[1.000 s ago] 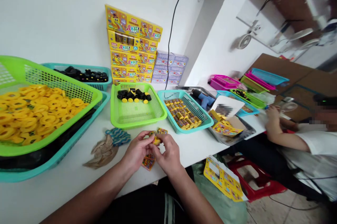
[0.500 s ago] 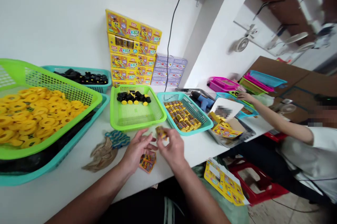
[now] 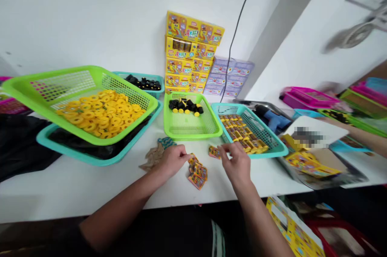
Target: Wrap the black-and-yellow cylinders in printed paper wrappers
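My left hand [image 3: 173,161] rests on the white table [image 3: 75,186] with its fingers curled, the fingertips pinching the top of a small pile of printed orange labels [image 3: 198,171]. My right hand [image 3: 237,163] is a little to the right, fingers closed on a small yellow printed piece [image 3: 214,152] just above the table. This piece sits in front of a teal basket [image 3: 273,150] of similar wrapped pieces [image 3: 242,134]. A green basket [image 3: 189,130] behind the hands holds black and yellow parts [image 3: 185,106].
A large green basket of yellow rings [image 3: 102,112] sits tilted on a teal basket [image 3: 90,154] at left. Yellow boxes [image 3: 190,57] and purple boxes [image 3: 229,75] are stacked at the wall. Fabric scraps [image 3: 155,154] lie by my left hand. A co-worker's arm [image 3: 363,138] and more trays are at right.
The view has swung left. My hands, joined around the yellow piece before, have separated: the right carried the piece rightward toward the teal basket, the left dropped to the label pile.
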